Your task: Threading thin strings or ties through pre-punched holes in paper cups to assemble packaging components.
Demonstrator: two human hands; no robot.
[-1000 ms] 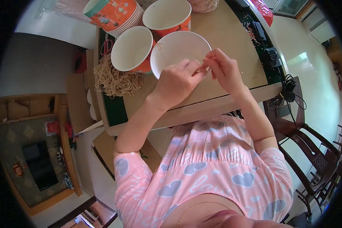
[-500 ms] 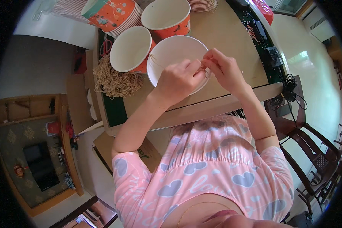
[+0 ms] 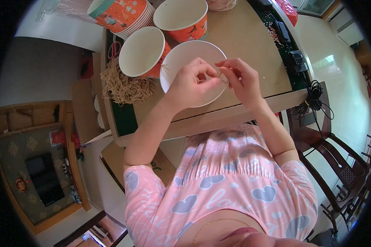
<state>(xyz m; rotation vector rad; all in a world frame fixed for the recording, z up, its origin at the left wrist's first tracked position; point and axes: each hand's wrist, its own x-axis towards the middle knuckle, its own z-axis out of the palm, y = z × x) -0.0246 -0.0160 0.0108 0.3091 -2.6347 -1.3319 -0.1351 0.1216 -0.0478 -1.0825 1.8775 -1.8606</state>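
A white paper bucket [image 3: 175, 53], seen into from above, stands near the table's front edge, with a short bit of twine [image 3: 164, 66] at its left rim. Over its mouth, my left hand [image 3: 192, 83] is curled, thumb pointing toward the right hand; what its fingertips hold, if anything, is hidden. At the bucket's right rim, my right hand [image 3: 243, 80] pinches thumb and forefinger together on a thin strand, which looks like twine. The fingertips of both hands are close but apart. To the left lies a loose heap of beige twine [image 3: 125, 84].
Two open orange-sided paper buckets, one nearer [image 3: 141, 51] and one farther [image 3: 180, 15], stand behind and left. A nested stack of buckets [image 3: 125, 16] is at the far left, beside red-handled scissors [image 3: 114, 49]. A bundle of black cable [image 3: 314, 96] hangs at the right corner.
My left fingers have loosened, and the two hands, close together before, have drawn slightly apart. The left hand moved a little left. The white bucket has barely shifted.
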